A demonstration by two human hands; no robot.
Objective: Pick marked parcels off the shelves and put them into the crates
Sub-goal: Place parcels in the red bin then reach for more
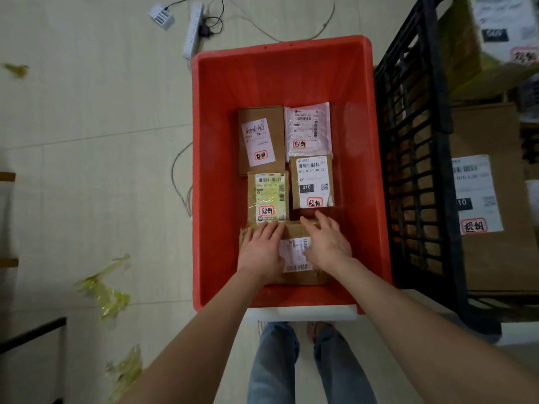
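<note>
Head view: a red crate point(215, 176) sits on the pale floor, and everything here is placed from it. Inside, at its near end, lies a brown box point(294, 228) with a white label. The left hand point(261, 249) rests flat on the box's left part, fingers spread and pointing away from the person. The right hand point(328, 243) lies flat on its right part, fingers loosely spread, palm down. Neither hand is curled around the box; both press on its top.

Further into the crate, four parcels lie flat in two rows, touching one another. Just beyond the box are a yellow-label parcel point(268, 196) on the left and a parcel marked 010 point(312, 182) on the right. Behind those lie a brown parcel point(261, 141) on the left and a white bag point(307, 128) on the right. Each shows a red-ringed stamp.

Right of the crate stands a black crate point(414, 158), with a large stamped carton point(490, 199) beyond it. Beyond the crate's far left corner lies a power strip point(194, 27). Left of the crate, yellow tape scraps point(108, 290) lie on the floor.
</note>
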